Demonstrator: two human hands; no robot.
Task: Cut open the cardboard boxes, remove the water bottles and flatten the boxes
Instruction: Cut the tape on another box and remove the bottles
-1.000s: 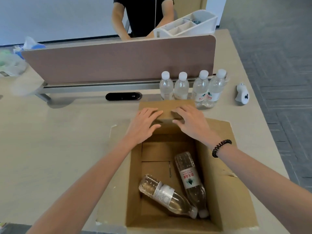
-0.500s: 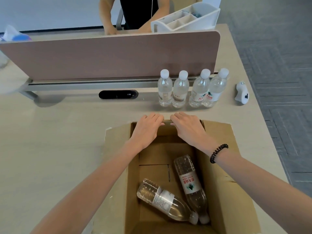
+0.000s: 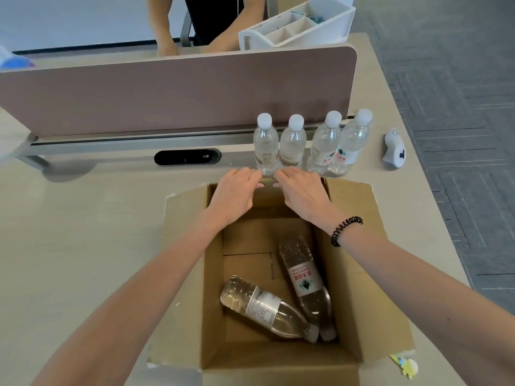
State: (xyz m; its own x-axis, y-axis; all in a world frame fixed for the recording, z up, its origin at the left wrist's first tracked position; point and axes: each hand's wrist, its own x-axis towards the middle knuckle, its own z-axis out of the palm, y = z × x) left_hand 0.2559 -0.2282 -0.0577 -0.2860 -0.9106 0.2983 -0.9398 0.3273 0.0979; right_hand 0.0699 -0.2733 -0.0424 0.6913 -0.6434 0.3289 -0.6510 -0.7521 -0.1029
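An open brown cardboard box (image 3: 359, 274) stands on the desk in front of me. Two water bottles lie on its floor: one (image 3: 267, 307) slanting across the near part, another (image 3: 305, 282) beside it with its cap toward me. My left hand (image 3: 237, 195) and my right hand (image 3: 302, 192) lie side by side with straight fingers on the box's far flap, pressing it outward and down. Several upright water bottles (image 3: 308, 143) stand in a row just beyond my fingertips.
A pink desk divider (image 3: 172, 90) runs across the back, with a black oblong device (image 3: 187, 156) in front of it. A small white tool (image 3: 394, 148) lies at the right, near the desk edge. Behind the divider are a white organiser (image 3: 301, 26) and a person's arms.
Both hands have pushed the far flap down and away, so it has folded out of sight. The view has shifted a little toward the row of standing bottles.
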